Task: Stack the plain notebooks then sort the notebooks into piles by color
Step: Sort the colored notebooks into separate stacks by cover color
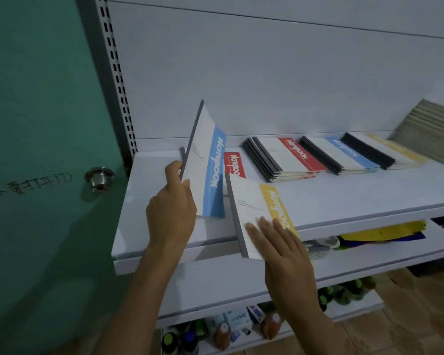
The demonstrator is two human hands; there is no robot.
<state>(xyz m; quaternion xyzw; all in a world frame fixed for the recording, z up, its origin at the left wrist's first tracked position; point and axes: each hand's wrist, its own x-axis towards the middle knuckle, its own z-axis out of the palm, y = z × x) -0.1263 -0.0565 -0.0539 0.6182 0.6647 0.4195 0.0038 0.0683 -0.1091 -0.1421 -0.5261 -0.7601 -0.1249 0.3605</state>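
Head view: A person's left hand point(171, 208) grips a blue-banded notebook point(205, 170) at the left end of the white top shelf point(344, 190). The fingers curl round its grey spine, the thumb lies on the cover, and the book stands tilted up off the shelf. The right hand point(285, 254) rests with straight fingers flat on a yellow-banded notebook point(256, 216), which lies slanted across the shelf's front edge and juts out past it; the thumb is hidden, so whether it pinches from below cannot be told. Between the two books a red-banded notebook point(234, 166) lies on the shelf, partly covered by both.

Further right along the shelf, three sorted piles lie side by side: a red pile point(290, 157), then a blue pile point(344, 155), then a yellow pile point(395, 149). At the shelf's far right end a stack of plain notebooks point(428, 131) leans toward the back panel, blurred.

Left of the shelf stands a green door point(36, 149) with a metal knob point(99, 179) and handwritten characters. Below the shelf, lower shelves hold bottles point(221, 331) and coloured packets point(385, 233).
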